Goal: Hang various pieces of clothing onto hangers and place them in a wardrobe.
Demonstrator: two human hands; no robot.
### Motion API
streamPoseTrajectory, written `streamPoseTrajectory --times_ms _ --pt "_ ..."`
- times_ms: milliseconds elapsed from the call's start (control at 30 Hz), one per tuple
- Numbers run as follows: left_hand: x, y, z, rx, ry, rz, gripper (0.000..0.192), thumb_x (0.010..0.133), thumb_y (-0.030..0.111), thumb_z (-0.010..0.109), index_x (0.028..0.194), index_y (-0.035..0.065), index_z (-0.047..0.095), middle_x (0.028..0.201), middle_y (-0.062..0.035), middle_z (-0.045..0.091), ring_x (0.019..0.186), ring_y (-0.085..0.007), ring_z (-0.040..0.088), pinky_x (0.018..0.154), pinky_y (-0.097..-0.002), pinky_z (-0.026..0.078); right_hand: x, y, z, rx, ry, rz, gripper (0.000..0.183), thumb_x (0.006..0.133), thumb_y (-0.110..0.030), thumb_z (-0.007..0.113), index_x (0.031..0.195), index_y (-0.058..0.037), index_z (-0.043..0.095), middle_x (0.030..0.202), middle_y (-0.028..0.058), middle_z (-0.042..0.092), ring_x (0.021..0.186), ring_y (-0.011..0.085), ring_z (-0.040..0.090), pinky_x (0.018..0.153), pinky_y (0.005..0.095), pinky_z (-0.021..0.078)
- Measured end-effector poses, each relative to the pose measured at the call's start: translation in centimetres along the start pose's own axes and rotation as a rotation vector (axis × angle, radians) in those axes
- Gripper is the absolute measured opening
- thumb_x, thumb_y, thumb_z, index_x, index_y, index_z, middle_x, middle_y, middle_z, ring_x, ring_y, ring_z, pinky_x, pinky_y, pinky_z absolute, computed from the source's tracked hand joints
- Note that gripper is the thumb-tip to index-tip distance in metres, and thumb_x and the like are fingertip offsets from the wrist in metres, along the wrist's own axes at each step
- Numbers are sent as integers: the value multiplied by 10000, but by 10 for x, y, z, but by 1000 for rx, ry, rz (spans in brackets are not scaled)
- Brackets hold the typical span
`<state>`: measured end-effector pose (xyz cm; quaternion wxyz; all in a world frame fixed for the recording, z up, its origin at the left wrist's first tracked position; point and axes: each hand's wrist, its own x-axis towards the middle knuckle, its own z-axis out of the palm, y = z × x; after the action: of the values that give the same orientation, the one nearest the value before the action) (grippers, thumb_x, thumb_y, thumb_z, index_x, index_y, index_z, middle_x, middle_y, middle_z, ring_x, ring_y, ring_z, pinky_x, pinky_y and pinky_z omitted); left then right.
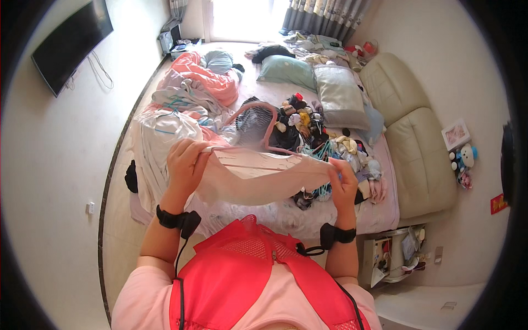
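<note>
A pale, light-coloured garment (pixel 255 187) hangs on a pink clothes hanger (pixel 270 123), held up in front of me above the bed. My left hand (pixel 185 165) grips the garment's shoulder together with the hanger's left end. At the opposite shoulder, my right hand (pixel 343 179) pinches the cloth between thumb and fingers. The hanger's hook points away from me, and its bar shows through the neck opening. Behind it lie a dark striped item (pixel 252 123) and a pile of small rolled clothes (pixel 299 115). Several teal hangers (pixel 324 150) lie partly hidden behind the garment.
The bed (pixel 247 216) has a padded headboard (pixel 416 161) on the right. Rumpled bedding (pixel 159 136) and a coral blanket (pixel 206 78) cover its left side. A green pillow (pixel 284 72) and a grey-white pillow (pixel 340 97) lie farther back. An open drawer (pixel 375 262) is at the lower right.
</note>
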<state>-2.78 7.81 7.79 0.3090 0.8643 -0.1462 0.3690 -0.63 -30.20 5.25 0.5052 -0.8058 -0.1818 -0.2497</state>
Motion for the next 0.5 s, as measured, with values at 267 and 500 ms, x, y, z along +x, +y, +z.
streamPoseTrajectory --times_ms 267,500 --pt "-14 -13 13 -133 -60 -126 95 841 75 662 917 19 669 767 -119 595 708 -300 580 656 -373 463 -10 19 1 65 -54 123 183 893 -51 633 1065 -5 674 893 79 659 773 137 596 717 248 466" --pt "-19 -17 7 -186 -35 -247 97 851 72 668 917 1 671 744 -105 579 686 -244 572 620 -321 447 -10 30 -12 -19 -11 88 196 882 -61 653 1069 -8 681 927 95 688 794 132 619 734 248 479"
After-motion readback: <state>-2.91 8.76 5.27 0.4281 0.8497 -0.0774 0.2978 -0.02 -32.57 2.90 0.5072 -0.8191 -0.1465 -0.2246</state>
